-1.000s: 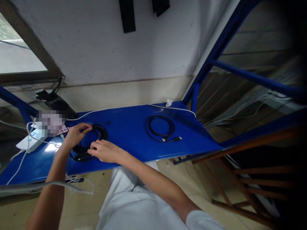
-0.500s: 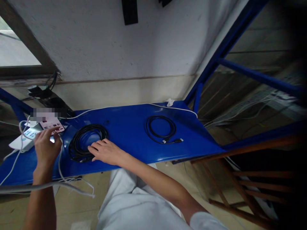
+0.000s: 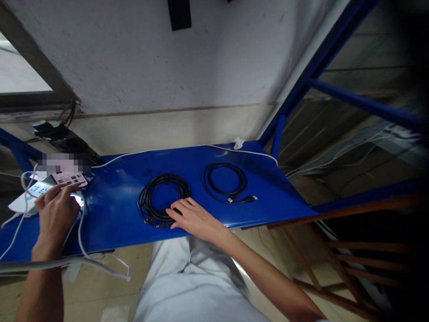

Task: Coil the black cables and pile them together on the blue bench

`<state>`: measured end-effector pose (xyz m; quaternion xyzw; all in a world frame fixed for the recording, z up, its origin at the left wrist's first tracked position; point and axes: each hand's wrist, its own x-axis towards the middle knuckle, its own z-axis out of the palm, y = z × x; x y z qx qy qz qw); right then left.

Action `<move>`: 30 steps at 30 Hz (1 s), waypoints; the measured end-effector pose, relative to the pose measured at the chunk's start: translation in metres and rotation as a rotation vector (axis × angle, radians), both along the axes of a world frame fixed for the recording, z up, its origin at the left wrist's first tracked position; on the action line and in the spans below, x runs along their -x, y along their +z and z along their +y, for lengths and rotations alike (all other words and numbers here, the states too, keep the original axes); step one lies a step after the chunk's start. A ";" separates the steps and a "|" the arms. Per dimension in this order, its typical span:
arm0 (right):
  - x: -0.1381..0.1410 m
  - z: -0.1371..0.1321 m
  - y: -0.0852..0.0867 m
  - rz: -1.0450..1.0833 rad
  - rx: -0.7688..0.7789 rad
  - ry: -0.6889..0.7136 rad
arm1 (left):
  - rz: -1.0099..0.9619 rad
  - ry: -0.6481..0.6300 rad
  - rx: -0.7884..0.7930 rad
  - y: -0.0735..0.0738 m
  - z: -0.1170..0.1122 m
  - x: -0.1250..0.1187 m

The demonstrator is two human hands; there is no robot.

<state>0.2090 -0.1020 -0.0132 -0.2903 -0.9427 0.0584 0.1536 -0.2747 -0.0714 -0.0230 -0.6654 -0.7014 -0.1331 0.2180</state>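
A thick coiled black cable (image 3: 160,197) lies on the blue table (image 3: 114,214) near its middle. My right hand (image 3: 192,217) rests flat on the coil's near right edge, fingers stretched out. Right of it lies a thinner coiled black cable (image 3: 225,180) with a plug end toward the table's front. My left hand (image 3: 55,212) is at the table's left end, fingers spread over a phone (image 3: 69,179) and a white power strip (image 3: 28,199), with a white cord (image 3: 80,228) running past it.
A white cord (image 3: 214,148) runs along the table's back edge to a small white plug (image 3: 237,143). Black devices (image 3: 63,138) sit on the ledge at back left. Blue frame bars (image 3: 351,105) rise on the right. A wooden chair (image 3: 351,250) stands at lower right.
My right hand has slid the thick coil rightward, from the table's left part to beside the thin coil. My left hand let go of that coil and moved left to the phone.
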 end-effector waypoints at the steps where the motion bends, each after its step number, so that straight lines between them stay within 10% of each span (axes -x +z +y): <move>1: -0.005 0.000 -0.001 0.003 0.004 -0.013 | 0.007 0.002 -0.004 -0.001 0.000 0.000; 12: -0.018 -0.006 -0.001 0.077 0.049 -0.060 | -0.054 0.006 -0.009 0.004 -0.003 -0.007; 18: -0.069 -0.004 0.011 0.208 -0.014 -0.230 | -0.145 -0.050 -0.066 0.015 -0.017 -0.034; 24: -0.142 -0.001 -0.022 0.154 -0.129 -0.495 | -0.217 -0.083 -0.049 0.005 -0.027 -0.066; 30: -0.157 -0.009 -0.045 0.212 -0.102 -0.583 | -0.157 0.036 -0.062 0.011 -0.012 -0.055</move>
